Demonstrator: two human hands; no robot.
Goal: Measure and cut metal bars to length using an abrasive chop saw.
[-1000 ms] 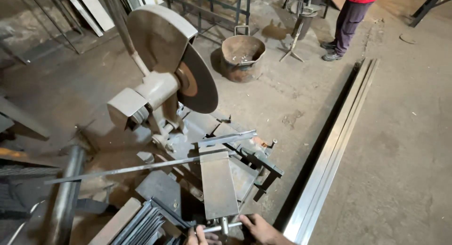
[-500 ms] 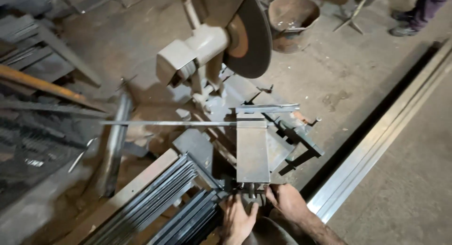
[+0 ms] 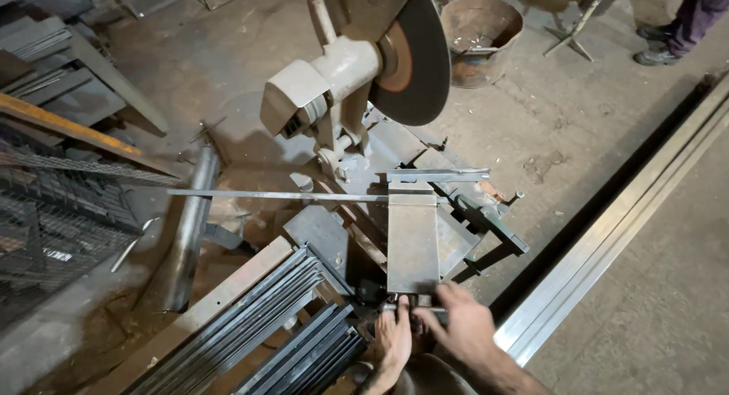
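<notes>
Two hands are gripping the vise handle (image 3: 414,308) at six o'clock: left hand (image 3: 395,336) and right hand (image 3: 465,327) both curling around it. The vise plate (image 3: 412,239) is pressing a thin steel bar (image 3: 273,195) below the cutting disc (image 3: 414,57) at twelve o'clock.

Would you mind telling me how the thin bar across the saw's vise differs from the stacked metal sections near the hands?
The thin bar is a single slender length lying level across the picture; the stacked sections are many, wider, and run diagonally. The bar sits up in the chop saw's vise, below the raised disc; the stack lies low beside the machine, next to the left hand and right hand at the vise handle. Both are grey metal stock.
</notes>
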